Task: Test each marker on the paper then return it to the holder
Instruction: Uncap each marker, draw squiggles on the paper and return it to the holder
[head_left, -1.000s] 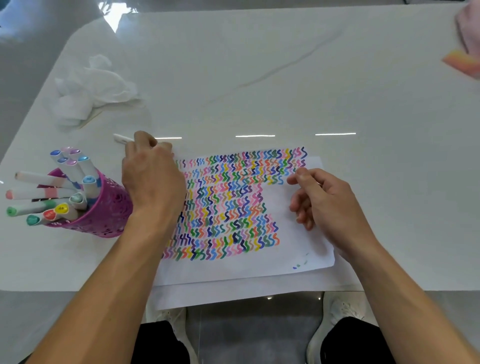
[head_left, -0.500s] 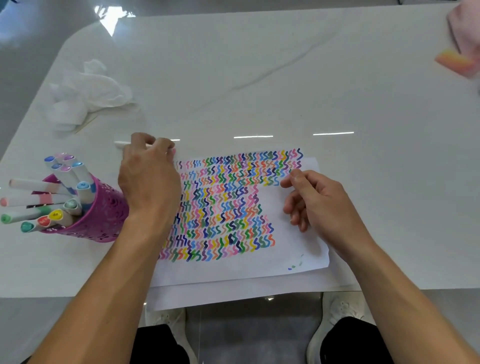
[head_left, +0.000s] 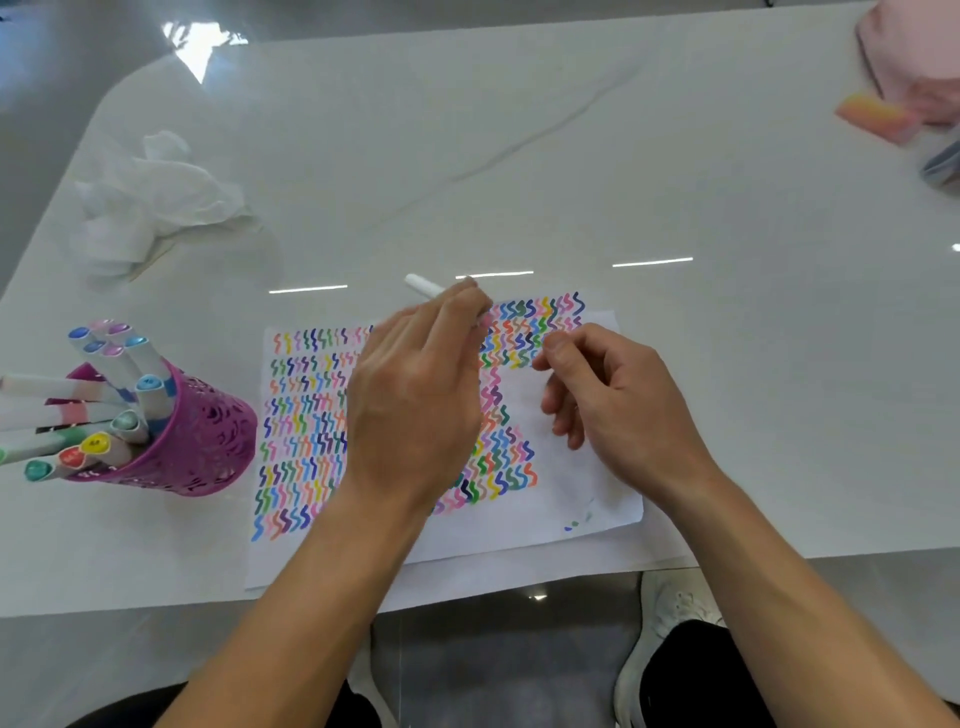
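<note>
The left hand (head_left: 415, 400) holds a marker (head_left: 423, 285) over the paper (head_left: 571, 499)
The purple holder (head_left: 208, 441) stands left on the surface (head_left: 675, 182). The right hand (head_left: 623, 415) lies curled on the sheet, its grip's contents hidden. The left grip clasps the white barrel, probably light, stiff and slick, so pinch it near the tip.

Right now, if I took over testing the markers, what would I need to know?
Left hand grips a white marker over the paper's top rows; its tip is hidden.
Right hand sits curled over the paper; I cannot tell whether it pinches a cap.
The purple holder stands left of the paper, with many capped markers in it.
Done: coloured squiggles fill most of the sheet.
Left: probably finish this marker, return it to the holder, then test any untried ones. The paper's lower right is bare.
</note>
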